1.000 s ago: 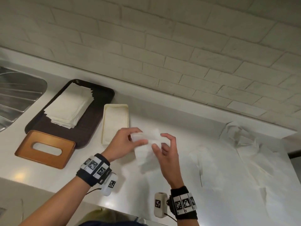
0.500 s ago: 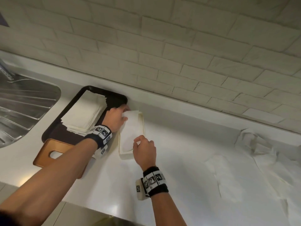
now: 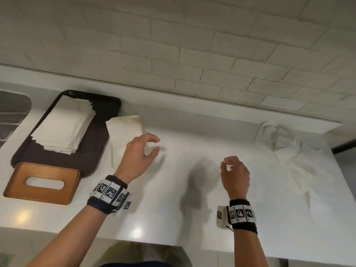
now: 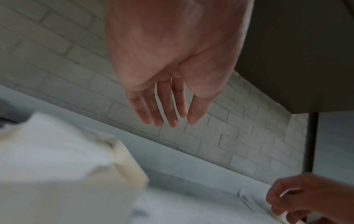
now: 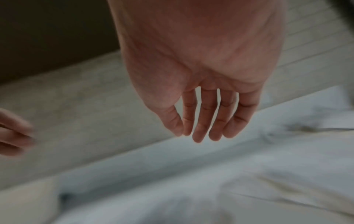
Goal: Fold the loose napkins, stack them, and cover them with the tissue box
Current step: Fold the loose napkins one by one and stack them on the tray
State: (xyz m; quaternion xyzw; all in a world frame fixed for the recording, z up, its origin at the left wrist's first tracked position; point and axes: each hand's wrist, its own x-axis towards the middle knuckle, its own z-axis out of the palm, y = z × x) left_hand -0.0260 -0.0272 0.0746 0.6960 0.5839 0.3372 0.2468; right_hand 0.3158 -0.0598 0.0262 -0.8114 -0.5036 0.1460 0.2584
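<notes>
Both hands (image 3: 139,157) empty; loose napkins (image 3: 289,151) right

Tissue box (image 3: 41,183) before tray (image 3: 92,151); loose napkins (image 3: 292,160) far right.

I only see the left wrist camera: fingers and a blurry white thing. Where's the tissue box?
Observer: The wooden tissue box lies on the counter, left of the left hand, at the near end of a dark tray.
Operator: Are any napkins folded?
Observer: Yes, a stack of folded napkins sits on that tray.
Operator: Any more to fold?
Observer: Loose napkins lie crumpled at the counter's far right, by the wall.
</notes>
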